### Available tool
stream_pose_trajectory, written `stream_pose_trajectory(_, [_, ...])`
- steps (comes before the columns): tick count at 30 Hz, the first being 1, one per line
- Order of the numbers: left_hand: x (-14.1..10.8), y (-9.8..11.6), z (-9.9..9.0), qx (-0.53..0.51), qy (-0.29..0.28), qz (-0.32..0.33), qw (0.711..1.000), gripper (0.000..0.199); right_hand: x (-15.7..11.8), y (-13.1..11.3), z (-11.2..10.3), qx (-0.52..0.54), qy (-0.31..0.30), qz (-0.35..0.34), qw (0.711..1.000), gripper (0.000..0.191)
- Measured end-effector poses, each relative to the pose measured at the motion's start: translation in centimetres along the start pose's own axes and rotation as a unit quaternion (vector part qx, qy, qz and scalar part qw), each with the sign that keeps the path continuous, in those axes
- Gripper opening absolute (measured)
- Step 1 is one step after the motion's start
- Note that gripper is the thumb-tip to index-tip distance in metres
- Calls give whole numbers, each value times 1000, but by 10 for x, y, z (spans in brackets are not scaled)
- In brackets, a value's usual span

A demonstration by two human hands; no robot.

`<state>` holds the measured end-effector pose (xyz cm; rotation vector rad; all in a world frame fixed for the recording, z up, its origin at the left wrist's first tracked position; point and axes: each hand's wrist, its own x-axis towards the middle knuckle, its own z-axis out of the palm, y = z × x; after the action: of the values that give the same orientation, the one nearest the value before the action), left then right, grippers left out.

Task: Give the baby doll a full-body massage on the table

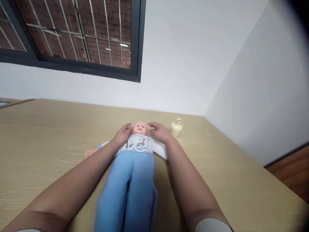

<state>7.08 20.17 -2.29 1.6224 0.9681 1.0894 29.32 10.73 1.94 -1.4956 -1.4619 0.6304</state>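
Observation:
A baby doll [140,128] lies on its back on the table, its head toward the wall. It wears a white top with an elephant face [136,143] and blue trousers [130,183]. My left hand [124,133] is beside the left side of the doll's head, fingers apart and curved toward it. On the other side of the head, my right hand [159,131] is open, with its thumb and fingers apart. Neither hand holds anything that shows. The doll's hand [90,152] at the left sticks out past my left forearm.
A cream pump bottle [176,128] stands just right of my right hand. Farther right, a thin pale strand [208,132] lies on the wooden table [217,180]. Behind are a white wall [173,64] and a barred window [138,42].

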Motion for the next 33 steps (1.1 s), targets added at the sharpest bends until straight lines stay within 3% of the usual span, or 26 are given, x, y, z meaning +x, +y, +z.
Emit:
stream_pose_trajectory(3, [1, 12, -4, 40, 33, 6, 999, 61, -3, -18, -31, -14, 61, -60, 996, 38])
stream_pose_trajectory(6, [1, 39, 0, 72, 73, 63, 993, 47, -10, -24, -68, -52, 197, -103, 974, 33])
stream_pose_trajectory(8, [0, 64, 12, 65, 74, 102, 990, 41, -16, -20, -90, -94, 278, -100, 951, 36])
stream_pose_trajectory(10, [-1, 89, 33, -11, 38, 79, 996, 42, -21, -11, -106, -129, 321, -64, 936, 42])
stream_pose_trajectory(13, [-2, 119, 75, -164, -27, -29, 986, 30, -24, 3, -116, -162, 328, -9, 931, 46])
stream_pose_trajectory(16, [0, 136, 118, -295, -101, -177, 934, 27, -22, 10, -115, -177, 317, 17, 932, 44])
stream_pose_trajectory(18, [2, 142, 142, -343, -113, -246, 899, 31, -20, 11, -113, -182, 314, 20, 931, 43])
stream_pose_trajectory(21, [5, 148, 166, -357, -125, -279, 883, 39, -20, 9, -112, -193, 311, 22, 930, 42])
stream_pose_trajectory(27, [5, 155, 187, -370, -131, -291, 873, 42, -23, 4, -109, -206, 313, 51, 926, 41])
stream_pose_trajectory(33, [7, 153, 176, -383, -151, -290, 864, 40, -26, -6, -106, -232, 304, 86, 920, 41])
